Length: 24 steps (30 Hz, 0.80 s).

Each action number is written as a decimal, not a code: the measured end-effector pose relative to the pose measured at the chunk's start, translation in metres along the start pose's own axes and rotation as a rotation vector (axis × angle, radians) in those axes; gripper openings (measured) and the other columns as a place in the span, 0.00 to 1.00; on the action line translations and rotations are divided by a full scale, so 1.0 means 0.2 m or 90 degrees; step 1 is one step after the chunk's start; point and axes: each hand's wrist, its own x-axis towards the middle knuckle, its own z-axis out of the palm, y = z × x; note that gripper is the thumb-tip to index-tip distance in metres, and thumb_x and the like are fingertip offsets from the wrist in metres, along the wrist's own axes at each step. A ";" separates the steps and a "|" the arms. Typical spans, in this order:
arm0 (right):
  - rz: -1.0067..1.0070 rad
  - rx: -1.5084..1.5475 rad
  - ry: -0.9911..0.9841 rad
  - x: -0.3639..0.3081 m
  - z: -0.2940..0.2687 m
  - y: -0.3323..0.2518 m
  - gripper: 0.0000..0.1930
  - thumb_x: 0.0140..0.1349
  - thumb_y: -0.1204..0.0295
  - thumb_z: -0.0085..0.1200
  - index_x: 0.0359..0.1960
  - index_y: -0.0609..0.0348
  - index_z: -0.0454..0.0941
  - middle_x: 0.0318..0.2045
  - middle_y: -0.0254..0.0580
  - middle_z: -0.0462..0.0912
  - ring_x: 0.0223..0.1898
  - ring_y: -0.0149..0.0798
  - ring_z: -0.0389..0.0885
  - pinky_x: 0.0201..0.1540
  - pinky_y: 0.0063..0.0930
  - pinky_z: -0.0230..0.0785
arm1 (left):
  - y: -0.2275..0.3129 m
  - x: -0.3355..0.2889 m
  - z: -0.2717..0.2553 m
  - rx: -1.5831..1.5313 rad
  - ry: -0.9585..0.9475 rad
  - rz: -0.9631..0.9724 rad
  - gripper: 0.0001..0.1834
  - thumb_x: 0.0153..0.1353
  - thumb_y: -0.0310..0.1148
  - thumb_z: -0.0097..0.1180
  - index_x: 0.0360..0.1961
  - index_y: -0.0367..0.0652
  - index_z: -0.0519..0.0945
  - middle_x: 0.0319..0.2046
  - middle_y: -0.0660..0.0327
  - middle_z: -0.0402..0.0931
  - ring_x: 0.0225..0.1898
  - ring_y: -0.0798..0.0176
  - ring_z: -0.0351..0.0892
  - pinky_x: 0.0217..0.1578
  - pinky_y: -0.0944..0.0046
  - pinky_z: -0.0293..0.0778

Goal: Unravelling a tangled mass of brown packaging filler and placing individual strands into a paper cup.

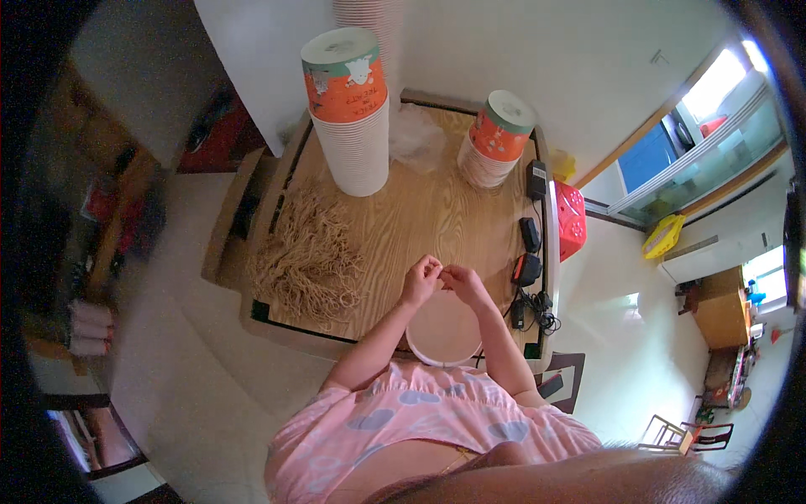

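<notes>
My left hand (421, 280) and my right hand (466, 284) meet over the near part of the table, fingertips pinched close together. Whatever they pinch is too small to make out. Just below them, close to my body, is a white paper bucket (444, 329), its round pale face turned up toward me and partly covered by my hands and right forearm. To the left of my hands lies a loose heap of tan twine cords (309, 260).
A tall stack of nested paper buckets (357, 151), orange and green on top, stands at the far left; a shorter stack (497, 139) stands far right. Clear plastic film (417, 139) lies between them. Black adapters and cables (526, 269) line the wooden table's (420, 214) right edge. A red plastic stool (570, 220) is beyond.
</notes>
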 end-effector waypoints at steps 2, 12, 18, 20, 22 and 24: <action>-0.024 0.028 -0.015 0.00 -0.01 -0.02 0.08 0.56 0.70 0.51 0.29 0.62 0.76 0.19 0.29 0.73 0.22 0.22 0.69 0.24 0.16 0.62 | -0.03 0.00 0.00 -0.045 0.000 -0.019 0.03 0.53 0.28 0.51 0.26 0.40 0.72 0.18 0.62 0.73 0.21 0.68 0.73 0.24 0.68 0.69; -0.013 -0.076 0.068 -0.02 -0.01 -0.08 0.11 0.52 0.67 0.55 0.21 0.64 0.75 0.13 0.31 0.71 0.19 0.24 0.64 0.21 0.24 0.60 | -0.04 -0.01 0.01 -0.059 -0.006 -0.058 0.02 0.54 0.27 0.51 0.27 0.41 0.71 0.21 0.65 0.72 0.24 0.72 0.72 0.26 0.71 0.68; -0.013 -0.012 0.021 -0.03 -0.03 -0.08 0.07 0.51 0.71 0.56 0.23 0.62 0.75 0.16 0.28 0.71 0.21 0.20 0.65 0.22 0.16 0.58 | -0.04 -0.02 0.00 -0.064 -0.017 -0.041 0.03 0.54 0.27 0.51 0.29 0.41 0.72 0.20 0.65 0.72 0.24 0.73 0.71 0.25 0.71 0.67; -0.047 0.071 -0.008 -0.04 -0.06 -0.07 0.07 0.51 0.72 0.56 0.25 0.62 0.74 0.18 0.30 0.72 0.22 0.21 0.67 0.23 0.15 0.60 | 0.06 -0.01 0.00 -0.131 -0.061 -0.178 0.06 0.54 0.27 0.50 0.34 0.42 0.71 0.20 0.65 0.71 0.22 0.73 0.70 0.23 0.72 0.66; -0.005 0.055 -0.037 -0.02 -0.08 -0.07 0.07 0.52 0.71 0.55 0.27 0.62 0.74 0.19 0.30 0.73 0.22 0.21 0.68 0.24 0.16 0.61 | 0.01 0.00 -0.04 -0.136 -0.081 -0.184 0.08 0.53 0.26 0.49 0.36 0.42 0.70 0.20 0.65 0.71 0.22 0.74 0.69 0.22 0.73 0.65; 0.039 0.039 -0.062 -0.02 -0.09 -0.07 0.08 0.53 0.70 0.54 0.28 0.62 0.75 0.20 0.31 0.73 0.23 0.22 0.68 0.24 0.16 0.62 | -0.01 0.00 -0.05 -0.141 -0.105 -0.192 0.10 0.53 0.25 0.48 0.38 0.42 0.69 0.20 0.65 0.70 0.22 0.75 0.69 0.21 0.74 0.64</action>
